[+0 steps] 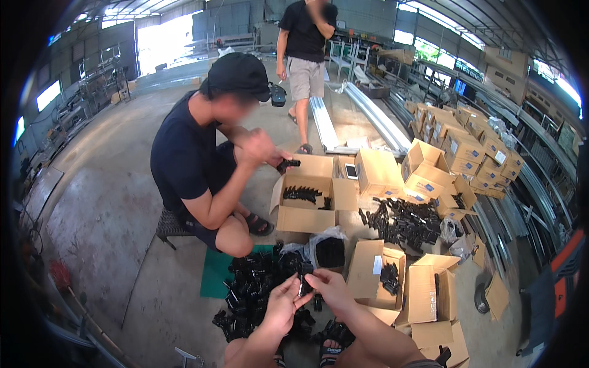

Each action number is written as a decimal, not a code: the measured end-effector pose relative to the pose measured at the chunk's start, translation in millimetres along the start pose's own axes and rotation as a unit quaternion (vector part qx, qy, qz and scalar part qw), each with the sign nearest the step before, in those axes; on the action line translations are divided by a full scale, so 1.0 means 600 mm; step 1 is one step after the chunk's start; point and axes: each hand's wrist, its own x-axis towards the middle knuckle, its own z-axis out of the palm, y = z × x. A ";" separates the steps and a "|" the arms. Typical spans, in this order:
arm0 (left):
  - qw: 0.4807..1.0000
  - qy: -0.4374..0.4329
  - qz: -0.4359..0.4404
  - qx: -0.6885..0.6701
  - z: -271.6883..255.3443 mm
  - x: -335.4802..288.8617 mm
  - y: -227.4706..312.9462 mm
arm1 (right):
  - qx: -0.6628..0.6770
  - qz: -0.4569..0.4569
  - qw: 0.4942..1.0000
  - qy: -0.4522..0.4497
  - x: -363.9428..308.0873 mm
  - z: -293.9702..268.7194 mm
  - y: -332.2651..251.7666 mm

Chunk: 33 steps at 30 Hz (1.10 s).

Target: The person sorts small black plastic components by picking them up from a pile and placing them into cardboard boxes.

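Observation:
Between my two hands, in front of my knees, is a small black part [302, 284], perhaps plastic; its exact kind cannot be made out. My left hand [283, 305] pinches it from the left side. From the right, the fingers of my right hand [329, 286] close on its upper end. Just beyond and to the left lies a heap of similar black parts [250, 288], partly on a green mat [213, 276]. An open bag of black pieces [329, 250] stands right behind my hands.
A seated co-worker [190, 141] holds a black part over an open carton [307, 218]. Another person [304, 55] stands farther back. More loose black parts [405, 222] lie to the right, near open cartons [366, 270]. Stacked boxes [463, 147] and metal profiles [374, 119] fill the far right.

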 end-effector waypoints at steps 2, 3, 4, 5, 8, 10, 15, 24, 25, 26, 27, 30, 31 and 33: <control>0.999 -0.013 0.001 -0.037 -0.007 0.006 0.012 | -0.005 0.008 1.000 -0.012 0.015 0.001 -0.004; 0.999 0.009 0.010 -0.041 -0.006 0.007 0.018 | -0.014 -0.010 0.999 -0.039 0.027 0.000 -0.003; 0.999 0.000 0.009 -0.048 -0.004 0.005 0.027 | -0.022 -0.028 0.997 -0.062 0.039 -0.005 -0.004; 0.999 0.009 0.003 -0.048 -0.011 -0.002 0.038 | -0.038 -0.049 0.997 -0.053 0.047 0.004 -0.006; 0.996 0.031 0.018 -0.078 -0.024 -0.016 0.057 | -0.013 -0.001 0.991 -0.132 0.108 0.004 0.004; 0.992 0.047 0.028 -0.114 -0.037 -0.008 0.059 | -0.042 0.015 0.991 -0.126 0.178 -0.031 0.052; 0.989 0.071 0.044 -0.124 -0.023 -0.008 0.072 | -0.167 0.047 0.981 0.088 0.367 -0.171 0.262; 0.974 0.148 0.034 -0.167 -0.032 -0.021 0.085 | -0.695 -0.111 0.694 -0.154 0.476 -0.054 0.506; 0.972 0.155 0.019 -0.173 -0.022 -0.013 0.078 | -0.718 -0.098 0.677 -0.129 0.484 -0.076 0.530; 0.968 0.175 0.005 -0.178 -0.017 -0.006 0.075 | -0.715 -0.087 0.687 -0.096 0.491 -0.078 0.541; 0.970 0.172 -0.009 -0.170 -0.015 0.004 0.079 | -0.712 -0.069 0.696 -0.068 0.494 -0.079 0.552; 0.970 0.149 -0.047 -0.187 -0.024 0.030 0.070 | -0.701 0.024 0.708 -0.079 0.526 -0.102 0.561; 0.968 0.146 -0.047 -0.200 -0.035 0.033 0.061 | -0.701 0.031 0.706 -0.096 0.527 -0.102 0.575; 0.968 0.139 -0.037 -0.206 -0.052 0.030 0.057 | -0.697 0.028 0.706 -0.122 0.530 -0.085 0.567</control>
